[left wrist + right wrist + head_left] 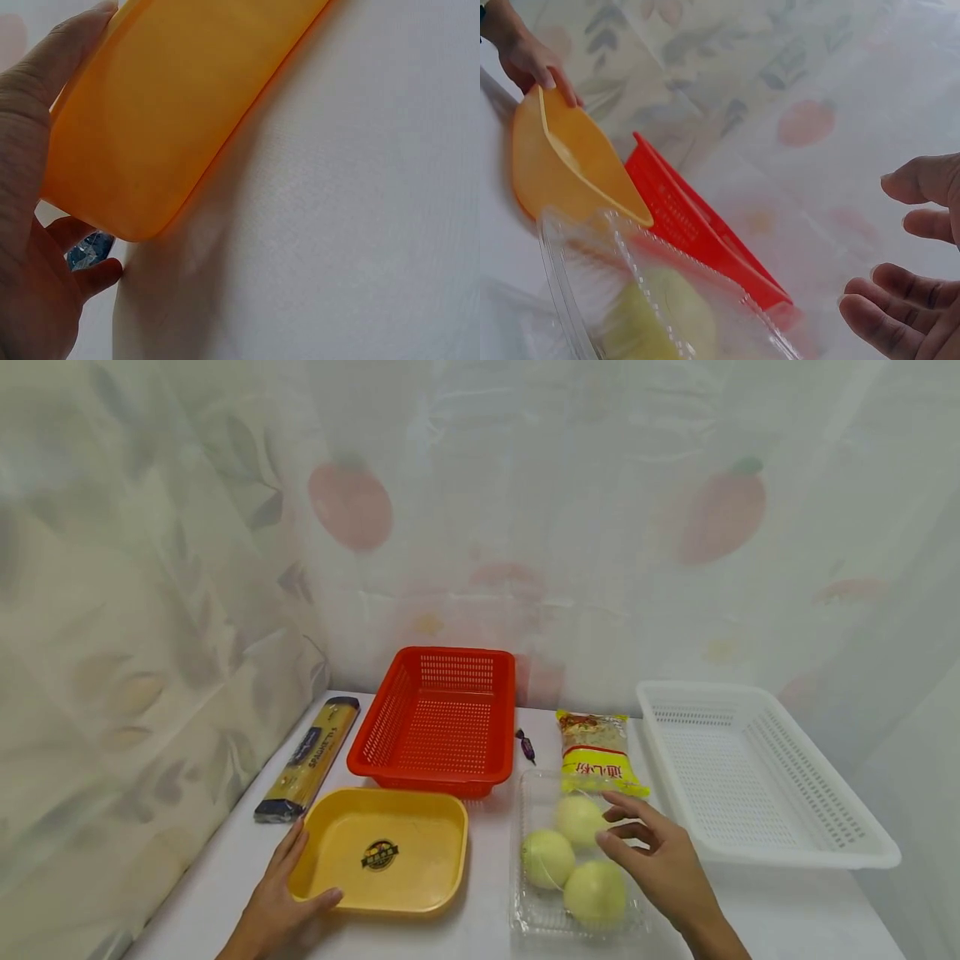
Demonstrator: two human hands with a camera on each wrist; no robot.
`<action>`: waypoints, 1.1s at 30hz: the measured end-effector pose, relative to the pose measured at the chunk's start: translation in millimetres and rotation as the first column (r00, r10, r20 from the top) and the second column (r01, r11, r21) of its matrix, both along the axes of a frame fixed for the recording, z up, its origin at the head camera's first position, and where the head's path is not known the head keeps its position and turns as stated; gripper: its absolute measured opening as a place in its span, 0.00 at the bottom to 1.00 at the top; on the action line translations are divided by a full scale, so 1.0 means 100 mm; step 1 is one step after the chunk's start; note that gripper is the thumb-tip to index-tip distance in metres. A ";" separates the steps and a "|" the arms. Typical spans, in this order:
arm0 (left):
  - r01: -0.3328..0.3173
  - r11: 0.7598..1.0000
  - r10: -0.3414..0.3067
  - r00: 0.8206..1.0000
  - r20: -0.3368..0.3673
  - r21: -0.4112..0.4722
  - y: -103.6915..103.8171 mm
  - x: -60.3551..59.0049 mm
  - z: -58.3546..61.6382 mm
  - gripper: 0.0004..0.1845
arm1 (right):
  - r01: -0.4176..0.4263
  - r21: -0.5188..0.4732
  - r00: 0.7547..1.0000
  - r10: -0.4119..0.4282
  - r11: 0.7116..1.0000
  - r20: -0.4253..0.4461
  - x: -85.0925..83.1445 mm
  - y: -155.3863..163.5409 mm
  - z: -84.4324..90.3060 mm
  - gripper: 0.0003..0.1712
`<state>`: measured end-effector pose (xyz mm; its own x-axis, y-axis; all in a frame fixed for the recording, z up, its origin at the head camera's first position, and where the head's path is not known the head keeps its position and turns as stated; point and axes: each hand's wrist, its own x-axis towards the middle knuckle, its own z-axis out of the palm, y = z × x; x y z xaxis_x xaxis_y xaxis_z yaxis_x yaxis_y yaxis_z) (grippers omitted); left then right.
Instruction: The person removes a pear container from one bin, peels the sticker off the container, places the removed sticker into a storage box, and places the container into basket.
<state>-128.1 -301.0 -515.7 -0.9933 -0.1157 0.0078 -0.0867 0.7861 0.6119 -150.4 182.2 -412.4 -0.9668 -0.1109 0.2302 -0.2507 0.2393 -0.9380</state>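
Note:
My left hand (279, 897) grips the near-left corner of a yellow tray (378, 852), thumb over the rim and fingers along its outer side. The left wrist view shows this hand (30, 225) wrapped round the tray's (172, 112) orange-yellow underside. My right hand (654, 857) hovers with relaxed, spread fingers over a clear plastic box (534, 920) holding three pale yellow-green round fruits (594, 893). It touches none of them that I can see. In the right wrist view the spread fingers (900, 304) hang beside the clear box (577, 292), with the tray (562, 172) and left hand (525, 56) beyond.
A red basket (442, 718) stands behind the tray and a white basket (787, 858) at the right. A spaghetti packet (309, 758) lies by the left wall. A noodle bag (597, 752) and a small purple candy (527, 746) lie mid-table. Patterned sheeting covers the walls.

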 end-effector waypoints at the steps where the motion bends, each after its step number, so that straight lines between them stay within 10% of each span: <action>1: -0.001 1.000 0.001 1.000 0.003 0.002 0.00 0.00 0.00 0.61 | 0.006 0.008 1.000 -0.006 1.000 0.000 0.00 0.03 -0.01 0.27; 33: -0.003 0.999 0.004 0.999 -0.037 0.035 -0.01 0.00 -0.01 0.61 | 0.110 0.138 0.965 -0.139 0.984 0.224 -0.19 0.42 -0.68 0.34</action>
